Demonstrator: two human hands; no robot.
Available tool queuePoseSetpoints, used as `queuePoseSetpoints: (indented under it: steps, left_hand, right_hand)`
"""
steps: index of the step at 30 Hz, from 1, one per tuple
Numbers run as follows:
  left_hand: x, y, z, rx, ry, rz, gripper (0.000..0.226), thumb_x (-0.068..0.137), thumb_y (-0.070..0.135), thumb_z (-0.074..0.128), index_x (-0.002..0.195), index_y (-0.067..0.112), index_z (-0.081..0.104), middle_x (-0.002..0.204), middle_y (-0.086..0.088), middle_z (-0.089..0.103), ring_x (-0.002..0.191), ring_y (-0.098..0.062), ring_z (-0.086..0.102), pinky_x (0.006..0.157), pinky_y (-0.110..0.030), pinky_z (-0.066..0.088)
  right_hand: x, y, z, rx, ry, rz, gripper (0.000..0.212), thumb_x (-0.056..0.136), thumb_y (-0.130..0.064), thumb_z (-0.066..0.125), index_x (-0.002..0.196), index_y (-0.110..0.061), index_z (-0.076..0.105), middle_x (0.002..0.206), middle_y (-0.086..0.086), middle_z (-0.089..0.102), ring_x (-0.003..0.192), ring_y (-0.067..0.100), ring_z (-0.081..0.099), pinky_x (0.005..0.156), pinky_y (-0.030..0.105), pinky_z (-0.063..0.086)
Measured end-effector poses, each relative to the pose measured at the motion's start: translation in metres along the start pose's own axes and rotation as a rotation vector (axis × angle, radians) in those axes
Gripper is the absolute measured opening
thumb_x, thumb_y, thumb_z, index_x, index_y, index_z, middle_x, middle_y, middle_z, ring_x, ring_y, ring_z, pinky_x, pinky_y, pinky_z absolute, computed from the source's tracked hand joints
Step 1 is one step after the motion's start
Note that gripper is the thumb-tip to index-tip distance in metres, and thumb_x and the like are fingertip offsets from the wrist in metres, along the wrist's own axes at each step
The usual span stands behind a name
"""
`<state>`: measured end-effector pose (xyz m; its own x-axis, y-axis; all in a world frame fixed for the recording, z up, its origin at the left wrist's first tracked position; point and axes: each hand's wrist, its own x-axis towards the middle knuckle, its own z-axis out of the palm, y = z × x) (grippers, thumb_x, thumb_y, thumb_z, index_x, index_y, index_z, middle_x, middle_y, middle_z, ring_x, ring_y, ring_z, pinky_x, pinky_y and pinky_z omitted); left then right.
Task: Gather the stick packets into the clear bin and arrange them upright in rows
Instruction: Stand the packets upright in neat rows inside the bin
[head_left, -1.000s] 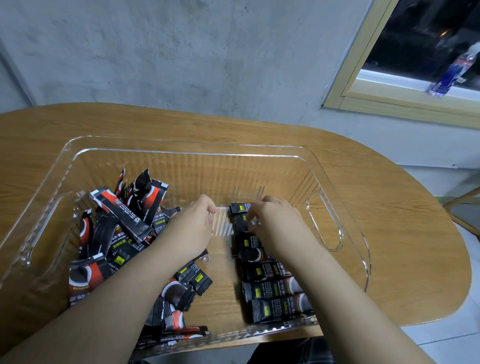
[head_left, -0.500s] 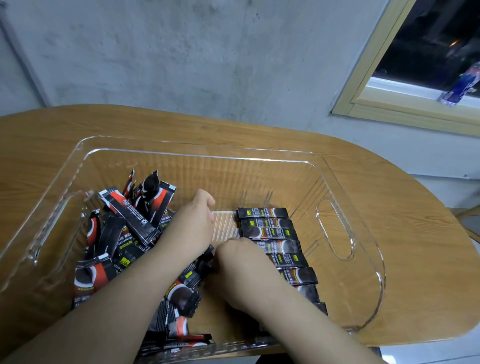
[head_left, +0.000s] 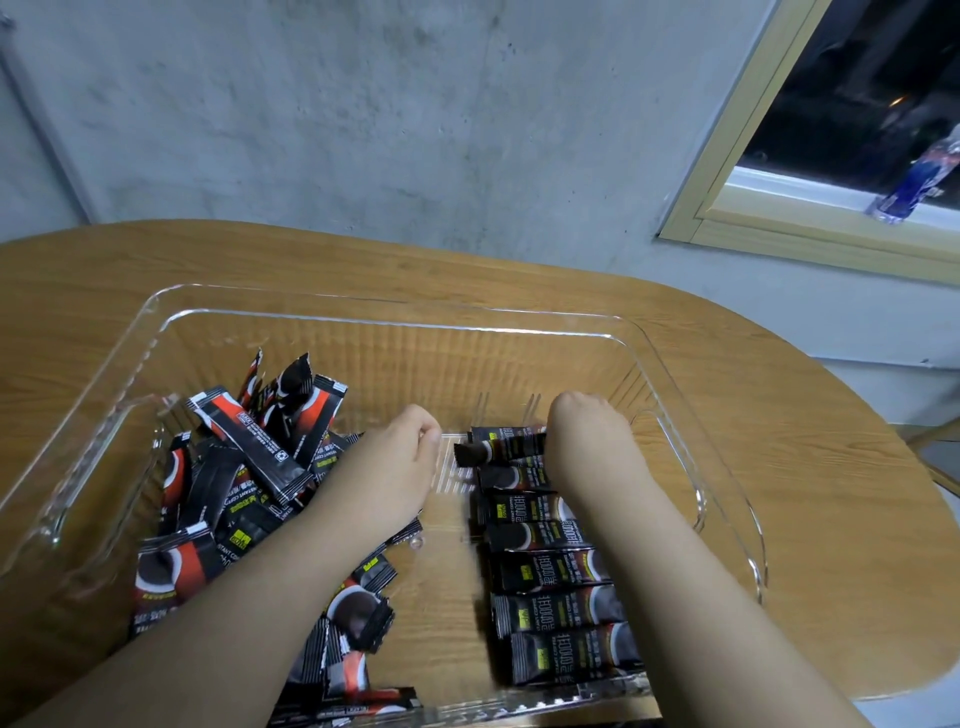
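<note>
A clear plastic bin (head_left: 395, 319) stands on the wooden table. A loose heap of black and red stick packets (head_left: 249, 467) fills its left half. A neat row of black packets (head_left: 550, 571) runs front to back on the right side. My right hand (head_left: 587, 441) holds one black packet (head_left: 498, 449) at the far end of that row, fingers curled down around it. My left hand (head_left: 395, 457) sits in the middle of the bin beside the heap, fingers curled downward; what they hold, if anything, is hidden.
The oval wooden table (head_left: 779, 441) extends to the right of the bin. A grey concrete wall rises behind. At the upper right is a window with a wooden frame (head_left: 727, 156), and a blue bottle (head_left: 919, 182) lies on its sill.
My right hand went from the row's far end back to the heap by my left hand, then returned to the far end with a packet. My left hand stayed put.
</note>
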<state>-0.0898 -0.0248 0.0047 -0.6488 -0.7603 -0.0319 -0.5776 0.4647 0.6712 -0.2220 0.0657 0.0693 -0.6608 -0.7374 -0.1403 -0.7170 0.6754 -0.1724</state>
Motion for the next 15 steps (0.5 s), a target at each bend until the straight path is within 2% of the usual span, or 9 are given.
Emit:
queuePoseSetpoints:
  steps: [1,2,4,6,7,10,15]
  left_hand:
    - [0.0,-0.001,0.0,0.002,-0.004,0.0,0.021,0.101,0.029,0.031,0.097,0.022,0.051,0.081,0.0,0.067,0.075,-0.02,0.065,0.069,-0.044,0.053]
    - [0.0,-0.002,0.0,0.006,-0.006,-0.003,0.021,0.101,0.029,0.031,0.098,0.022,0.051,0.081,0.0,0.066,0.076,-0.02,0.065,0.07,-0.044,0.053]
    - [0.001,-0.002,0.001,0.013,0.005,-0.002,0.02,0.1,0.029,0.033,0.101,0.021,0.051,0.081,0.001,0.065,0.076,-0.02,0.064,0.071,-0.043,0.053]
    - [0.001,-0.002,0.002,0.017,0.011,0.003,0.019,0.1,0.028,0.034,0.102,0.022,0.051,0.083,0.001,0.064,0.077,-0.02,0.062,0.07,-0.04,0.052]
    - [0.001,-0.002,0.002,0.015,0.012,0.004,0.018,0.1,0.027,0.034,0.102,0.022,0.051,0.084,0.0,0.064,0.078,-0.02,0.062,0.069,-0.038,0.051]
    - [0.002,-0.002,0.002,0.018,0.013,0.013,0.018,0.1,0.026,0.034,0.103,0.021,0.052,0.088,-0.001,0.063,0.082,-0.021,0.061,0.072,-0.038,0.05]
    - [0.002,-0.003,0.003,0.043,0.009,0.01,0.019,0.101,0.025,0.033,0.103,0.021,0.052,0.087,0.0,0.065,0.082,-0.02,0.061,0.077,-0.041,0.051]
  right_hand:
    - [-0.001,-0.004,-0.003,-0.024,-0.005,0.001,0.018,0.081,0.012,0.042,0.089,-0.001,0.053,0.107,0.015,0.047,0.06,0.022,0.04,0.066,0.03,0.037]
    - [-0.001,-0.006,-0.003,-0.044,-0.003,-0.019,0.028,0.083,0.011,0.043,0.106,0.0,0.053,0.116,0.017,0.042,0.061,0.021,0.042,0.068,0.029,0.037]
    - [0.001,-0.013,0.0,-0.063,-0.003,-0.115,0.043,0.084,0.01,0.044,0.125,-0.004,0.049,0.125,0.016,0.04,0.082,0.026,0.055,0.073,0.029,0.039]
    - [0.003,-0.018,0.008,-0.063,-0.046,-0.269,0.049,0.085,0.008,0.045,0.128,-0.012,0.052,0.123,0.013,0.044,0.105,0.03,0.051,0.085,0.032,0.043]
    - [0.003,-0.02,0.013,-0.074,-0.075,-0.349,0.051,0.085,0.006,0.045,0.13,-0.018,0.052,0.121,0.011,0.045,0.11,0.029,0.046,0.089,0.034,0.042]
    - [0.003,-0.021,0.024,-0.142,-0.13,-0.469,0.056,0.089,-0.003,0.044,0.136,-0.033,0.047,0.119,0.006,0.042,0.11,0.025,0.034,0.09,0.033,0.039]
    - [0.006,-0.015,0.026,-0.148,-0.146,-0.44,0.054,0.089,-0.004,0.039,0.133,-0.035,0.049,0.115,0.005,0.043,0.11,0.025,0.033,0.09,0.034,0.037]
